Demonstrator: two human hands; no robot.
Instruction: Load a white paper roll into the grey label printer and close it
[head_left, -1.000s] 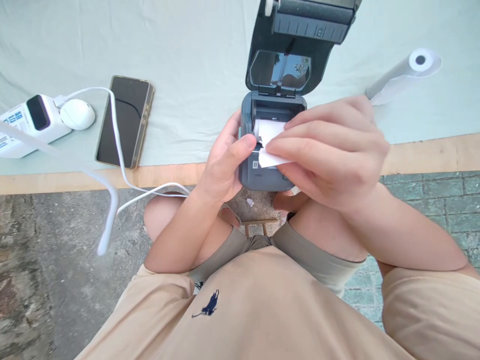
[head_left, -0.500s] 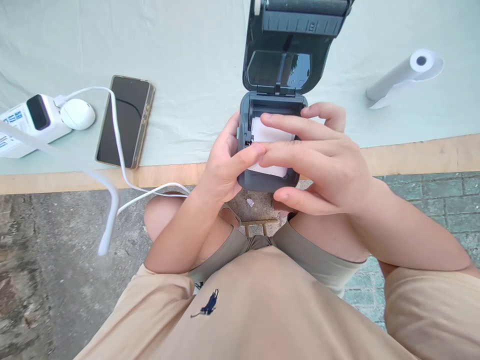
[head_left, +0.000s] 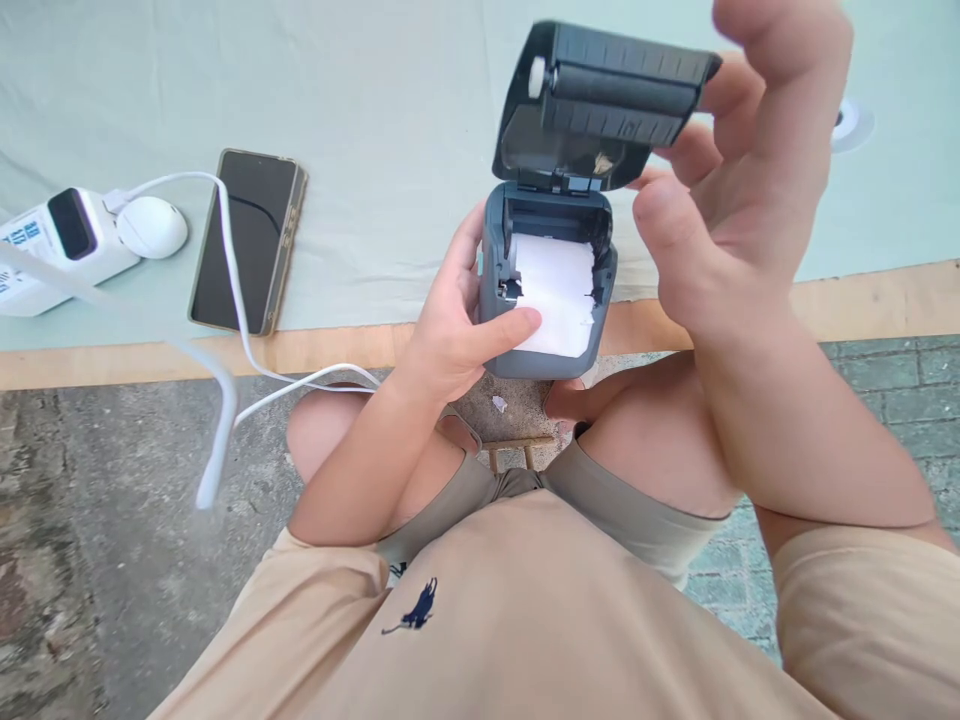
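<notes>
A small dark portable printer point(head_left: 491, 300) is in my left hand point(head_left: 450, 320), its fingers around the left side and its thumb pressing the paper. White paper point(head_left: 559, 275) lies in the printer's bay, its end reaching over the front edge with a ragged right side. The hinged lid point(head_left: 517, 140) stands raised and tilted forward, showing a black roller point(head_left: 626, 88) on its underside. My right hand point(head_left: 739, 200) is at the lid's right edge, fingers partly behind it and touching it; the thumb is apart from them.
On the pale cloth point(head_left: 375, 150) to the left lie a phone point(head_left: 244, 240) and a white charging block point(head_left: 105, 240) with a white cable point(head_left: 234, 265). A paper roll point(head_left: 851, 128) shows partly behind my right hand. The table's wooden edge point(head_left: 337, 350) runs below the printer.
My right hand has moved from the paper up to the lid's right edge. The lid has swung forward and down. My left hand still holds the printer, its thumb on the paper.
</notes>
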